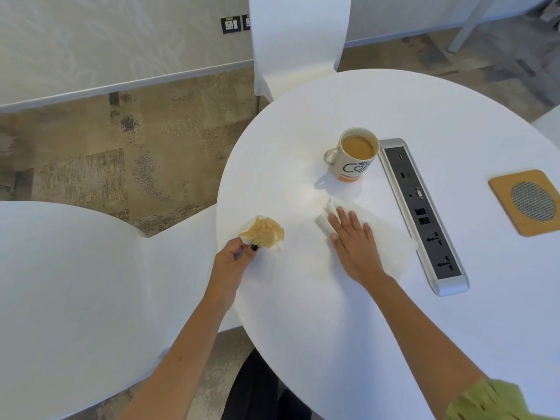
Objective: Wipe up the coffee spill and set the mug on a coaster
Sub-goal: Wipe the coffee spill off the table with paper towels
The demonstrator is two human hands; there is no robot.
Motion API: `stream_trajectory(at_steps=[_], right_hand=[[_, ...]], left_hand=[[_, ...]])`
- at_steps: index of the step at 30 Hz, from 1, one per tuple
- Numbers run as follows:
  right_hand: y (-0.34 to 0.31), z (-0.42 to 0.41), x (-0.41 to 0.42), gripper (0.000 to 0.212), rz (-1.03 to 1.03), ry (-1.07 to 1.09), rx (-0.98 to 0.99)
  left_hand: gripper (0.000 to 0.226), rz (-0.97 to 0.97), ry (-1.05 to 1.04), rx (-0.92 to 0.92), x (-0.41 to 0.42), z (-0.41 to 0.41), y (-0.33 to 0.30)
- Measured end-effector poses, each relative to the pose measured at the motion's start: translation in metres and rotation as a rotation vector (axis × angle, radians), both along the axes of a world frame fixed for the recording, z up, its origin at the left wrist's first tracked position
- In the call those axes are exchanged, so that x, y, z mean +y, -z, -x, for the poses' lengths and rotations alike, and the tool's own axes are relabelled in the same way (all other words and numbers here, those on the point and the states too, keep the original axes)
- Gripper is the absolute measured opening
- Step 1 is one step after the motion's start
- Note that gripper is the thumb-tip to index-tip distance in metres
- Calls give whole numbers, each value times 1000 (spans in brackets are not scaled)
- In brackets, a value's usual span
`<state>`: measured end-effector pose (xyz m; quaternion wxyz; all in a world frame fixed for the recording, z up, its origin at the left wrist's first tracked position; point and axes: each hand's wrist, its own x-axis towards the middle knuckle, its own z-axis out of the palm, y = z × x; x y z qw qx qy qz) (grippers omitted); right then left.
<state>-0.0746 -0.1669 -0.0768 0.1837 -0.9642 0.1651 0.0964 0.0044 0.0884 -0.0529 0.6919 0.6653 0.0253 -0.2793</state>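
The round white table (378,328) fills the right half of the frame, its curved rim running down the centre; bare tabletop lies between the two hands and below them. A grey power strip (421,213) runs diagonally at centre right. White chairs (75,283) stand at the left and top centre.

The mug (353,154), cream with dark lettering and full of milky coffee, stands upright at upper centre, its rim just beside the strip's top end. The coaster (528,201), tan with a grey mesh disc, lies flat at the right edge, well apart from the mug.

The left hand (233,257), at the table's left rim, pinches a crumpled, brown-stained tissue (265,233). The right hand (353,237) lies flat, fingers straight and close together, pressing a white tissue (372,219) onto the table below the mug.
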Motion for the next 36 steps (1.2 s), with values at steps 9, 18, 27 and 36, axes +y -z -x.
stream_trajectory(at_steps=[9,18,27,36], right_hand=[[1,-15,74,67,41,-351,-21],[5,74,22,53,20,-257,-71],[4,-5,-25,62,-3,68,-72],[12,-9,58,56,45,-374,-61]], left_hand=[[24,75,-84,31,1,-2,3],[24,65,-84,0,-2,0,0],[25,38,-71,-36,-3,2,4],[26,59,-91,-27,0,1,10]])
